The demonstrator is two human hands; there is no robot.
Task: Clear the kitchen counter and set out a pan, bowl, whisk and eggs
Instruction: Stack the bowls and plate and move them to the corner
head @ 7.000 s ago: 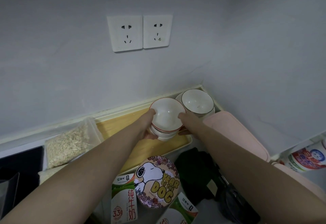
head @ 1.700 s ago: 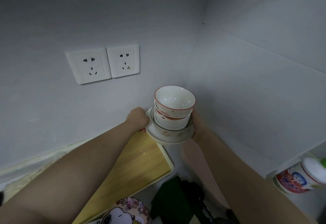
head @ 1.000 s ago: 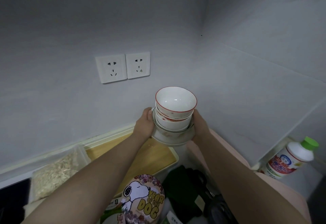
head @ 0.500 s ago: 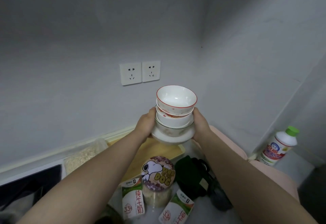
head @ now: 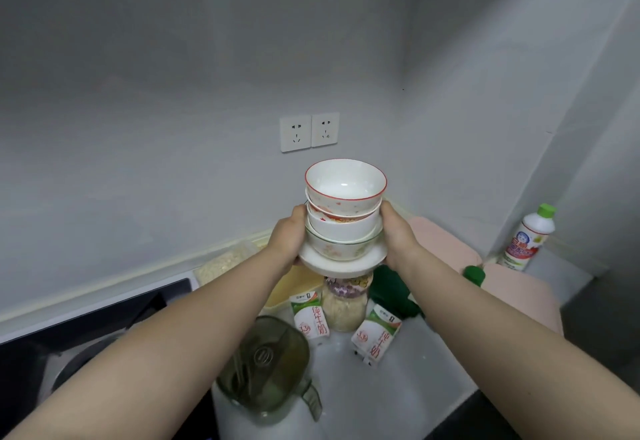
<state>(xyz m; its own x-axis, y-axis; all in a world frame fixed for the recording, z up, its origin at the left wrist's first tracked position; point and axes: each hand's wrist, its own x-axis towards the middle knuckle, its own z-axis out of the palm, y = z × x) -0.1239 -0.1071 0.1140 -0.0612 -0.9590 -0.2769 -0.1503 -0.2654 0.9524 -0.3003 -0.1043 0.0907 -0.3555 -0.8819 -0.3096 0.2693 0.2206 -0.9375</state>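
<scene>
White bowl stack [head: 344, 228] now off counter [head: 398, 391]

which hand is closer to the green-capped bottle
Right. The right hand grips the bowl stack on the side facing the bottle; the left hand grips the stack's opposite side, farther from it.

jar [head: 346, 309] top hidden behind plate [head: 341, 268], left hand [head: 289, 237] and right hand [head: 396, 235] partly behind bowl stack [head: 344, 211]
</scene>
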